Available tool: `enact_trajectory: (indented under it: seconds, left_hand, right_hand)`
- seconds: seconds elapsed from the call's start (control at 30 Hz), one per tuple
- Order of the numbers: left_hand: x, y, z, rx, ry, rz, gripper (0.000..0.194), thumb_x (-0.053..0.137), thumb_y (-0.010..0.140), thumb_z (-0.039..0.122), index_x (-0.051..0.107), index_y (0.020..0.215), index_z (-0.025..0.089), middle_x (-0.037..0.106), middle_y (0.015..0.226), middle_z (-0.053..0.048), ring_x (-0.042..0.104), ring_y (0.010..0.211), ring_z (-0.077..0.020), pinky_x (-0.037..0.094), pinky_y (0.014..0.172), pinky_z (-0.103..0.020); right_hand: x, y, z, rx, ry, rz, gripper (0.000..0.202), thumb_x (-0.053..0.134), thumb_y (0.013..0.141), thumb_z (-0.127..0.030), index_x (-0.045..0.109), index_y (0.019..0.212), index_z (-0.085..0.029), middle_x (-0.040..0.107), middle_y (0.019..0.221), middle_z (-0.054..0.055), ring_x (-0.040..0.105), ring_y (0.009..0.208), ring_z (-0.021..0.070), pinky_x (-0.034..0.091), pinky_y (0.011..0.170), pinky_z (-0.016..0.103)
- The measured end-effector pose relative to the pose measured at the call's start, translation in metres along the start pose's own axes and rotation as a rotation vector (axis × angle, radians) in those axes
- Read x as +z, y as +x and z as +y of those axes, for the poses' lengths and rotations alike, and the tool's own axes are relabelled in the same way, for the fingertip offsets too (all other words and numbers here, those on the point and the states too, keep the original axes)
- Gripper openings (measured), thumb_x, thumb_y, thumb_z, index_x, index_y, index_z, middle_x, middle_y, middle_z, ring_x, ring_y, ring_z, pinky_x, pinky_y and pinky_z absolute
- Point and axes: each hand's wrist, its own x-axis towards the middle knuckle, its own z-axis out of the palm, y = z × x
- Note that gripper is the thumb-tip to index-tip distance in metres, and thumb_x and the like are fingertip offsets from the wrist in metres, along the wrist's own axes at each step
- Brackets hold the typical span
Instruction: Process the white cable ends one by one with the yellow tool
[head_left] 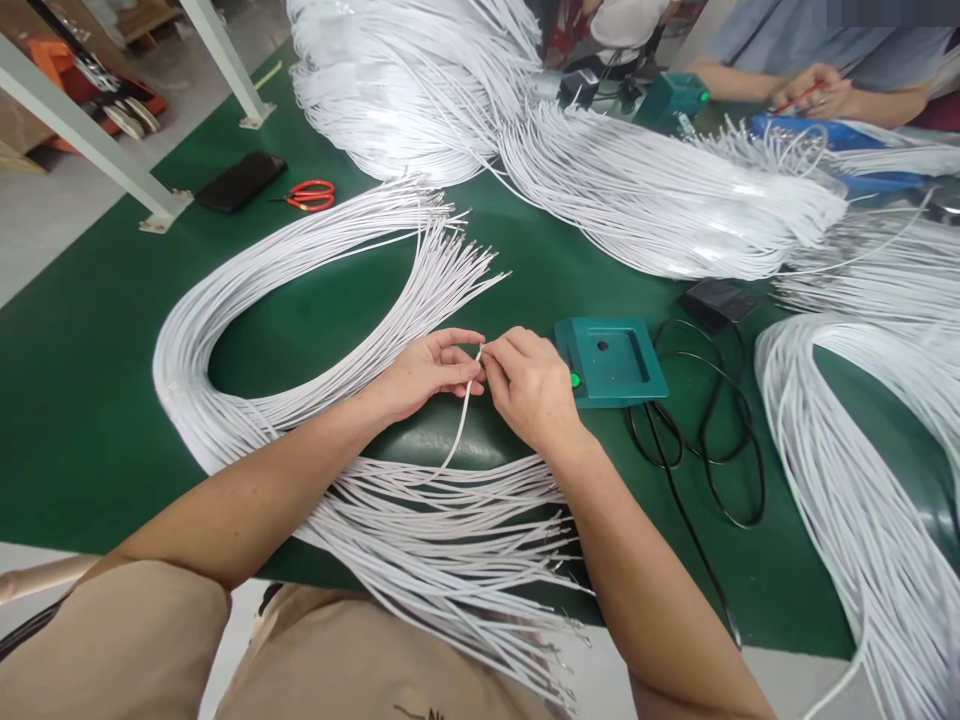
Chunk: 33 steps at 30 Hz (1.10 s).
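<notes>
Between my two hands is the end of one white cable (463,425), its lower length hanging toward the bundle near me. My left hand (431,375) pinches the cable just below its tip, with some fingers stretched out. My right hand (529,385) is closed at the same tip, thumb and forefinger together; the tip itself is mostly covered by fingers. A curved bundle of white cables (187,370) lies left of my hands. More white cables (450,510) with bare-looking ends spread under my forearms. Right beside my right hand sits a green device (619,362) with a lit green button.
A black cord (739,460) coils right of the device. Red-handled scissors (311,195) and a black phone (240,182) lie at the back left near a metal post (161,200). Large cable bundles (660,190) fill the back and right. Across the table a person's hands (817,92) hold something red.
</notes>
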Motion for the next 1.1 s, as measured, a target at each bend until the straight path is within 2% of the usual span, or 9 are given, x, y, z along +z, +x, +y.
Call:
enact_trajectory:
  seconds: [0.1,0.2,0.3,0.6,0.73,0.8,0.9,0.97,1.1]
  left_hand:
    - [0.001,0.003,-0.003,0.061,0.177,0.081,0.041,0.075,0.071,0.018,0.054,0.106,0.014,0.068,0.07,0.001,0.07,0.064,-0.0151,0.051,0.057,-0.022]
    - [0.002,0.007,-0.005,0.095,0.277,0.123,0.038,0.073,0.072,0.016,0.051,0.104,0.014,0.067,0.069,0.001,0.071,0.064,-0.0159,0.051,0.056,-0.022]
    - [0.002,0.01,-0.008,0.105,0.312,0.136,0.037,0.072,0.072,0.016,0.051,0.103,0.015,0.067,0.07,0.001,0.07,0.064,-0.0155,0.052,0.056,-0.022]
    - [-0.003,0.018,-0.019,0.115,0.434,0.182,0.036,0.071,0.072,0.019,0.053,0.103,0.018,0.067,0.071,0.001,0.07,0.064,-0.0161,0.054,0.057,-0.024]
    - [-0.003,0.019,-0.021,0.119,0.476,0.175,0.035,0.07,0.073,0.02,0.054,0.104,0.018,0.067,0.072,0.001,0.07,0.064,-0.0159,0.054,0.059,-0.024]
    - [-0.004,0.018,-0.021,0.128,0.477,0.164,0.035,0.07,0.073,0.02,0.055,0.105,0.018,0.067,0.072,0.0,0.07,0.065,-0.0159,0.054,0.058,-0.024]
    - [-0.005,0.019,-0.02,0.122,0.477,0.136,0.036,0.07,0.073,0.021,0.055,0.107,0.017,0.067,0.073,-0.001,0.071,0.067,-0.017,0.054,0.059,-0.025]
    - [-0.007,0.02,-0.019,0.106,0.469,0.118,0.038,0.071,0.073,0.021,0.056,0.107,0.017,0.067,0.072,-0.001,0.071,0.068,-0.0175,0.055,0.06,-0.026]
    - [-0.011,0.018,-0.015,0.077,0.424,0.116,0.042,0.073,0.071,0.021,0.056,0.108,0.015,0.066,0.07,0.0,0.07,0.066,-0.0169,0.054,0.061,-0.026]
  right_hand:
    - [-0.003,0.001,0.01,0.023,-0.158,-0.014,0.023,0.041,0.094,-0.021,0.063,0.102,-0.017,0.066,0.102,0.011,0.051,0.098,0.0251,0.03,0.098,0.041]
    - [-0.004,0.002,0.021,0.051,-0.213,-0.084,0.022,0.041,0.093,-0.017,0.063,0.096,-0.016,0.068,0.093,0.01,0.053,0.095,0.0246,0.024,0.105,0.042]
    - [-0.004,0.002,0.028,0.046,-0.204,-0.129,0.021,0.042,0.091,-0.015,0.063,0.091,-0.017,0.068,0.085,0.008,0.054,0.087,0.0227,0.027,0.103,0.039]
    - [0.0,0.004,0.032,0.032,-0.232,-0.055,0.022,0.043,0.084,-0.008,0.062,0.079,-0.019,0.059,0.069,0.007,0.046,0.081,0.0244,0.036,0.082,0.035]
    - [-0.003,0.003,0.031,0.036,-0.236,-0.074,0.018,0.046,0.087,-0.014,0.063,0.082,-0.019,0.06,0.07,0.007,0.047,0.083,0.0245,0.037,0.089,0.039]
    - [-0.007,0.0,0.032,0.052,-0.243,-0.05,0.015,0.049,0.089,-0.021,0.064,0.09,-0.018,0.065,0.081,0.008,0.05,0.093,0.0256,0.03,0.102,0.046]
    - [-0.01,-0.004,0.04,0.199,-0.327,0.079,0.025,0.048,0.091,-0.028,0.061,0.109,-0.016,0.062,0.117,0.014,0.045,0.117,0.031,0.014,0.11,0.06]
    - [-0.009,-0.007,0.046,0.296,-0.382,0.119,0.034,0.046,0.093,-0.029,0.056,0.121,-0.013,0.054,0.132,0.019,0.04,0.126,0.0346,0.015,0.108,0.065]
    - [-0.003,-0.009,0.051,0.314,-0.37,0.101,0.039,0.044,0.094,-0.031,0.054,0.127,-0.013,0.053,0.134,0.019,0.041,0.129,0.0353,0.019,0.108,0.065]
